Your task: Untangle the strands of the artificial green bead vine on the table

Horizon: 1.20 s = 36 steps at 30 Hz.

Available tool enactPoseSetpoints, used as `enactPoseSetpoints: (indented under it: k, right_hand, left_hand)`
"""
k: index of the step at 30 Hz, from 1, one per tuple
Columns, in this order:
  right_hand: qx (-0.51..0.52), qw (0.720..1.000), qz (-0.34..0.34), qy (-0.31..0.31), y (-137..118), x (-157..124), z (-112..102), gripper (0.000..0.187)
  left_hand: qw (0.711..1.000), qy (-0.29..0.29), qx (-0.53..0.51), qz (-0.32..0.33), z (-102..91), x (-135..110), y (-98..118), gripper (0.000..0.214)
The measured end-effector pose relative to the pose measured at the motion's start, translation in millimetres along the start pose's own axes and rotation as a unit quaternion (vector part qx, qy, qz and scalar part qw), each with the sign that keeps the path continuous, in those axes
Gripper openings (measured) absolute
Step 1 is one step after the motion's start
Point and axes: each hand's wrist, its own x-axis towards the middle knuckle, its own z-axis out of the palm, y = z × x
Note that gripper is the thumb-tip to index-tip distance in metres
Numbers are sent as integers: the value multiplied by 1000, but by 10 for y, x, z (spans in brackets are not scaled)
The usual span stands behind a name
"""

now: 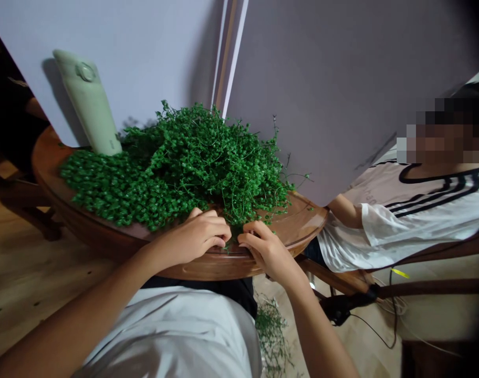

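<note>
A large heap of leafy green sprigs (219, 152) with thin stems covers much of the round wooden table (192, 270). To its left lies a lower mound of small picked green tips (117, 189). At the near table edge, my left hand (202, 233) has its fingers curled and thumb pressed in; a bit of green sprig (226, 249) shows at the fingertips. My right hand (268, 247) faces it a short way off, its fingers bent and closed together at the front of the heap. Whatever it pinches is hidden.
A pale green flask (87, 102) stands among the greens by the wall (302, 79). At right sits a person in a white striped shirt (413, 215). Loose stems (271, 333) lie below the table, and a cable (395, 315) runs near a chair.
</note>
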Motion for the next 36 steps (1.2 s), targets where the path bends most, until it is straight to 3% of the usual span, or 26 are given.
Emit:
enactPoseSetpoints:
  k: [28, 31, 36]
  right_hand:
    - [91, 996, -10, -10, 75, 57, -29, 24]
    - [126, 992, 2, 23, 68, 40, -36, 19]
    - [128, 982, 34, 133, -24, 54, -28, 15]
  left_hand:
    - [999, -29, 6, 41, -82, -70, -103, 25]
    - [999, -30, 3, 31, -80, -70, -88, 23]
    - [999, -28, 6, 15, -84, -80, -58, 23]
